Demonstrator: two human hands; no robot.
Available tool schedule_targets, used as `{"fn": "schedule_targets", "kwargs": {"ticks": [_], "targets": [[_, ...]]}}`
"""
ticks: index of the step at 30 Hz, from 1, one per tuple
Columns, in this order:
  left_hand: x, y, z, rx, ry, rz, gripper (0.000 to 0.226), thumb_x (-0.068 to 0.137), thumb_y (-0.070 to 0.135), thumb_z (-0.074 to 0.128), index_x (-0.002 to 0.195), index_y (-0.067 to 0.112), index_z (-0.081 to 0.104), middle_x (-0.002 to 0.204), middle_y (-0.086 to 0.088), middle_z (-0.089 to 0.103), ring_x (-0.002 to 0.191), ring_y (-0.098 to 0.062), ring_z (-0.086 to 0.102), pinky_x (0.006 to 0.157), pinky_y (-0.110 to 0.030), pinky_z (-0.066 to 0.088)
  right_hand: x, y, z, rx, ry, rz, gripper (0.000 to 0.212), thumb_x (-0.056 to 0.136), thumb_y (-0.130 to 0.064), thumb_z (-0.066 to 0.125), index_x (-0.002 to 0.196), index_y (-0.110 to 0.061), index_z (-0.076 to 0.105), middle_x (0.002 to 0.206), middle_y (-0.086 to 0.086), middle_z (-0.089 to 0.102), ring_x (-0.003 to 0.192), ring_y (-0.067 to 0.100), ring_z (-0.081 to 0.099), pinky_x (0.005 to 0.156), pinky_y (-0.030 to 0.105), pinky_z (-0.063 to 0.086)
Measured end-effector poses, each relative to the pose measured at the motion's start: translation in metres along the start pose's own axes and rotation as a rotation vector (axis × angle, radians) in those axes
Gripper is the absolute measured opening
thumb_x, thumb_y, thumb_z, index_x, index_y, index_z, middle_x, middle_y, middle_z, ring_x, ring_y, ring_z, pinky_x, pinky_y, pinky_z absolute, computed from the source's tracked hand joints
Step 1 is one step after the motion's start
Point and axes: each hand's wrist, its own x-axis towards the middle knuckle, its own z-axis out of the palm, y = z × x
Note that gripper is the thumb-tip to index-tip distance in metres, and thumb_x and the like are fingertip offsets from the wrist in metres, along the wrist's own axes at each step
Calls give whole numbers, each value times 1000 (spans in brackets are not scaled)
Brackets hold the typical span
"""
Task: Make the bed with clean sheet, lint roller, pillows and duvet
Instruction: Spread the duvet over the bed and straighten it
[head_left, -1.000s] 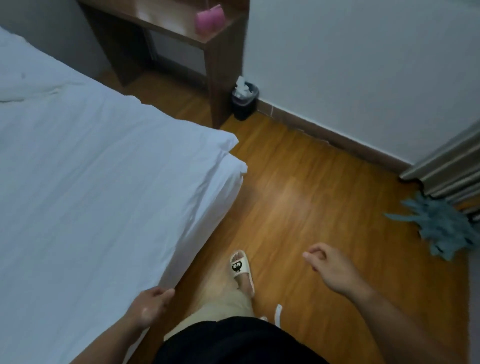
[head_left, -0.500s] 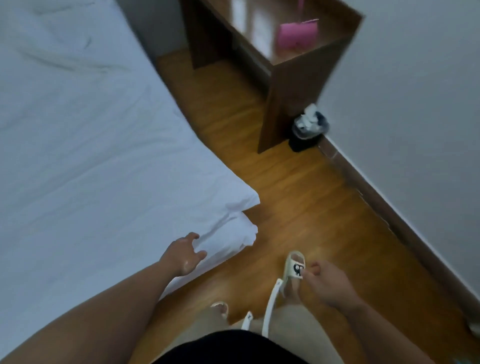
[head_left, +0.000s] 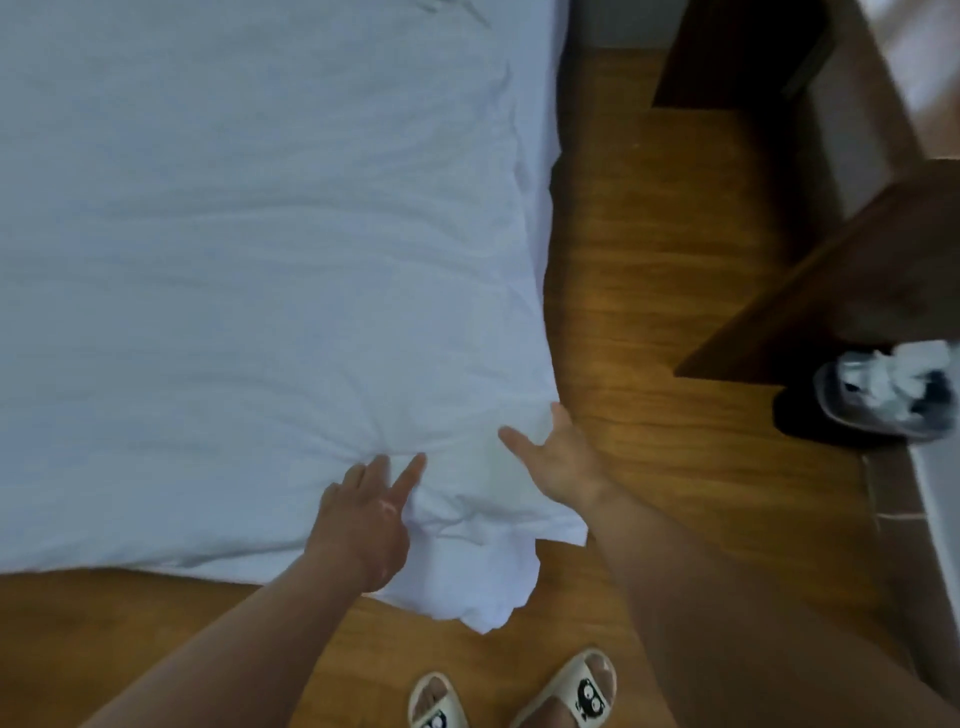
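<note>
L hand (head_left: 363, 514): fingers straight, lying flat on the sheet (head_left: 260, 260) just inside the bed corner, holding nothing. R hand (head_left: 561, 457): fingers spread wide, palm down on the corner's R edge, thumb toward L hand. Hands near each other, not touching.

Sheet white, spread over the whole bed top; creases fan out from between the hands. Loose corner flap (head_left: 483, 582) hangs off the bed toward the floor (head_left: 649, 312), not tucked.

Handling (judgement): thin cloth, light, limp, bunches easily, nothing fragile. Prob. best taken by pinching the hanging flap at its hem, then pulled taut and pushed under the mattress; a flat palm only smooths it.

Beyond: slippers (head_left: 587, 686) below, wooden desk (head_left: 831, 291) R, small bin (head_left: 883, 400) at its foot.

Vs 0.5 s ago: L hand was at the corner's side, R hand hung loose by the slipper. Now both are on top of the corner, and the view looks more steeply down on it.
</note>
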Motion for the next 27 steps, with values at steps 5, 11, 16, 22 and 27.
{"fn": "schedule_targets", "kwargs": {"ticks": [5,11,16,22,27], "targets": [[23,-5,26,51,153,-25,67,95,50,35,156,44,6,157,-5,26,139,-27,31,109,-45,32,34,11,53,-32,37,0,87,87,-64,61,151,-24,18,139,13,49,119,34,56,93,41,50],[43,-14,9,-39,235,32,48,96,30,44,141,44,33,122,-1,53,109,-26,54,92,-40,47,15,16,43,-88,94,-98,61,91,-59,59,134,-20,37,118,9,59,96,27,59,70,36,47],[-19,-12,24,-126,71,195,59,84,52,19,139,46,39,117,-1,55,109,-25,57,94,-35,48,-68,63,56,-24,69,-128,51,92,-54,58,133,-33,37,118,-1,62,99,20,61,82,35,50],[-126,-10,82,-169,-116,299,55,89,45,22,142,45,37,121,3,52,109,-20,55,91,-32,47,-168,126,109,-44,-38,21,55,95,-54,53,142,-40,28,118,-4,60,105,21,58,89,36,45],[-160,0,136,-110,-99,247,44,88,34,60,131,45,52,102,6,54,82,-12,57,71,-26,48,-187,152,132,-173,-74,122,57,96,-52,55,144,-34,29,122,4,62,114,24,57,96,39,45]]}}
